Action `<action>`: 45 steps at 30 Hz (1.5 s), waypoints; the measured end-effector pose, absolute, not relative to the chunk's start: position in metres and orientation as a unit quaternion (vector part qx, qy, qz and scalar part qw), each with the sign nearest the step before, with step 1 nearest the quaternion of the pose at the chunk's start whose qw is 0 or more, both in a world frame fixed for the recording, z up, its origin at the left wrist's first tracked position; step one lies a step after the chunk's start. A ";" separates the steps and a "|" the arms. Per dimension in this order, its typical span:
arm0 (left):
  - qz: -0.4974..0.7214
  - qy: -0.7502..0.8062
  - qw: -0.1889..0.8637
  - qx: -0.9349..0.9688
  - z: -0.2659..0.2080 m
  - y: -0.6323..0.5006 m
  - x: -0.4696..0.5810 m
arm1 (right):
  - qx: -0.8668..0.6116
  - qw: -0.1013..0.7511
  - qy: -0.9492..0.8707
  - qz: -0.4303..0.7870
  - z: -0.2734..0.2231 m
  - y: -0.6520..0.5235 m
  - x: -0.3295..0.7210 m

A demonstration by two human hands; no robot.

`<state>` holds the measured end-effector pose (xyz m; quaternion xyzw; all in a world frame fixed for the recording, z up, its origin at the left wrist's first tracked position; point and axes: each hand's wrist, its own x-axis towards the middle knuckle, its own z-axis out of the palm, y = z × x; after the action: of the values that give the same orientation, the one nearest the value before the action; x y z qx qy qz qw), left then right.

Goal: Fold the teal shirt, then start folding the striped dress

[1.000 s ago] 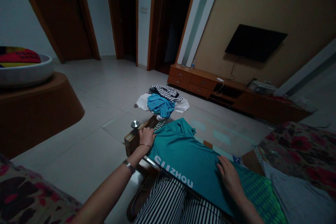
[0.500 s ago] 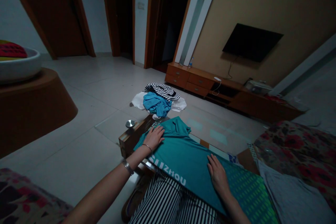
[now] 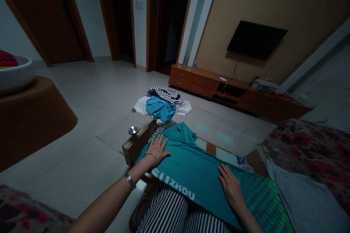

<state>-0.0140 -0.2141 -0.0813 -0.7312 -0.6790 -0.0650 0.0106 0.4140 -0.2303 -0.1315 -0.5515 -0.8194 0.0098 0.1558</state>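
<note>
A teal shirt (image 3: 191,167) printed with white letters reading "ZHOU" lies spread across the near edge of a low table (image 3: 133,145) and over the lap of a person in striped trousers (image 3: 175,214), its collar end pointing away toward the room. The left hand (image 3: 157,149) rests flat on the shirt's far left part, fingers (image 3: 158,140) stretched and slightly fanned, gripping nothing; a thin bangle and a metal bracelet circle that wrist and forearm. The right hand (image 3: 231,187) lies palm down on the shirt's lower right part, fingers (image 3: 222,171) straight and close together, likewise pressing rather than holding. The cloth looks mostly smooth between the two hands, with a green dotted panel showing at its right end. A small round metal object (image 3: 133,130) sits near the table's far left corner. Beyond the table, a heap of clothes (image 3: 162,103) in blue, white and black-and-white stripes lies on the tiled floor (image 3: 90,98). A grey garment (image 3: 300,200) and floral cushion (image 3: 308,145) lie to the right, a wall-mounted television (image 3: 255,40) above a wooden cabinet (image 3: 218,87)
</note>
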 end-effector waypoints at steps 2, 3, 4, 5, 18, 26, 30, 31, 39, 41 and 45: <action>-0.058 -0.692 0.004 -0.720 -0.075 -0.214 -0.008 | -0.554 0.162 -0.816 0.009 -0.131 -0.231 0.415; -0.063 -0.697 0.004 -0.715 -0.072 -0.213 -0.003 | -0.557 0.167 -0.814 0.011 -0.129 -0.228 0.413; -0.073 -0.697 0.006 -0.713 -0.069 -0.212 0.001 | -0.559 0.173 -0.811 0.014 -0.125 -0.222 0.410; -0.086 -0.692 0.010 -0.717 -0.067 -0.212 0.006 | -0.561 0.181 -0.807 0.020 -0.119 -0.214 0.405; -0.127 -0.659 0.035 -0.741 -0.075 -0.216 0.017 | -0.644 0.076 -0.757 0.079 -0.024 -0.050 0.179; -0.121 -0.649 0.049 -0.750 -0.079 -0.212 0.014 | -0.650 0.023 -0.735 0.193 -0.027 0.012 0.140; -0.102 -0.654 0.048 -0.748 -0.080 -0.210 0.014 | -0.585 0.055 -0.774 0.238 -0.018 0.038 0.134; -0.096 -0.655 0.048 -0.748 -0.081 -0.209 0.014 | -0.576 0.072 -0.778 0.238 -0.016 0.043 0.132; -0.058 -0.664 0.090 -0.740 -0.083 -0.200 0.018 | -0.596 0.146 -0.755 0.232 -0.023 0.049 0.146; -0.048 -0.663 0.102 -0.740 -0.082 -0.199 0.019 | -0.622 0.152 -0.731 0.234 -0.024 0.044 0.167; -0.039 -0.660 0.118 -0.741 -0.078 -0.201 0.023 | -0.670 0.131 -0.678 0.270 -0.026 0.030 0.211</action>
<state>0.0228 -0.2010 -0.0784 -0.7409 -0.6600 -0.0389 0.1179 0.2107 0.0298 -0.0264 -0.6705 -0.6785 0.2700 0.1315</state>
